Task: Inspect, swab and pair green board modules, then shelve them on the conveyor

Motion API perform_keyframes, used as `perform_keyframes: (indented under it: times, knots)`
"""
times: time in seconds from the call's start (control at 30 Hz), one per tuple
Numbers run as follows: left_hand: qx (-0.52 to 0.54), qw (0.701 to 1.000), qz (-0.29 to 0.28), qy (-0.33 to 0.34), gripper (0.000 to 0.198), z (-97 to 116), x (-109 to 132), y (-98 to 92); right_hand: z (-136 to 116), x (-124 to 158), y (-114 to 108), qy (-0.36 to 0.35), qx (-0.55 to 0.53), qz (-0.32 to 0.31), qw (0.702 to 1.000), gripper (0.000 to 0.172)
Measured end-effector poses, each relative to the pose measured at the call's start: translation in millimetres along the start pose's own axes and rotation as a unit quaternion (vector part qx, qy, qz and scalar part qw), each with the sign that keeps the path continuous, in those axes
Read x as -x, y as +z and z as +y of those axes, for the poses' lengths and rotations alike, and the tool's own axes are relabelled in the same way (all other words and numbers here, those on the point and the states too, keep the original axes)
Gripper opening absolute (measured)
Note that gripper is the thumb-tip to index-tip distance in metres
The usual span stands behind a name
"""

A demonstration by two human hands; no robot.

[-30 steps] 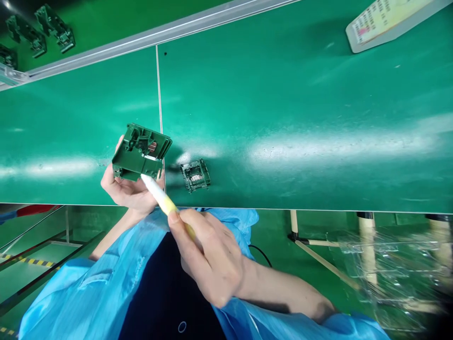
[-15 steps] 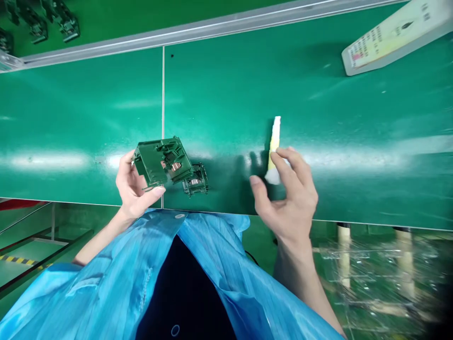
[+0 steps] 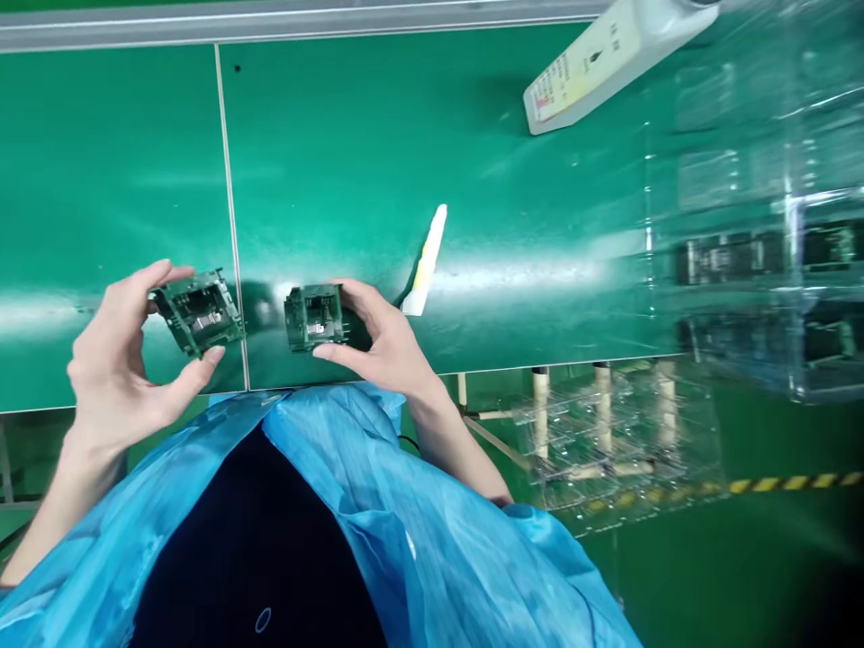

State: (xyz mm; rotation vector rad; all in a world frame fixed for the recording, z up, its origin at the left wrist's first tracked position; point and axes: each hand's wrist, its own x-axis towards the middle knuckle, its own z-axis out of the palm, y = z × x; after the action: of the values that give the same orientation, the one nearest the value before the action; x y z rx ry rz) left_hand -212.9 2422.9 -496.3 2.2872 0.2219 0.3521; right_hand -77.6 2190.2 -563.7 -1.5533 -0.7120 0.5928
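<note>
My left hand (image 3: 141,351) is closed on a dark green plastic housing (image 3: 202,315), gripping it between thumb and fingers. Its open side faces up and shows a pale metal piece inside. To the right, my right hand (image 3: 378,337) has its thumb and fingers around a second, smaller dark green plastic housing (image 3: 316,318) near the front edge of the bench. A small shiny metal part shows in that one too. Beyond my right hand lies a slim white and yellow stick-shaped item (image 3: 427,261), which neither hand touches.
A white bottle (image 3: 594,67) with a yellowish label lies towards the back of the green bench (image 3: 378,126). At right, clear plastic trays (image 3: 796,297) contain dark parts. Below the bench edge, a rack (image 3: 607,423) with pale posts holds clear plastic sheets or trays.
My right hand has left the white and yellow stick and taken hold of the smaller housing. My left hand has turned its housing. The view has swung right, bringing the clear trays in.
</note>
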Motion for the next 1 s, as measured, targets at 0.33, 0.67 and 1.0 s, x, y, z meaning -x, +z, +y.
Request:
perform_keyframes:
  times: [0.33, 0.67, 1.0]
  knots:
    - [-0.1, 0.98, -0.117, 0.129, 0.079, 44.0, -22.8, 19.5, 1.6, 8.8, 4.5, 0.032, -0.151, 0.025, 0.988, 0.082]
    - [-0.095, 0.984, -0.113, 0.104, 0.072, 50.6, -16.2, 14.4, -3.1, 8.5, 6.5, 0.018, -0.19, 0.022, 0.981, 0.078]
    - [-0.07, 0.984, -0.103, 0.125, 0.071, 48.6, -16.7, 15.5, -4.4, 10.1, 5.6, -0.015, -0.164, 0.012, 0.986, 0.077]
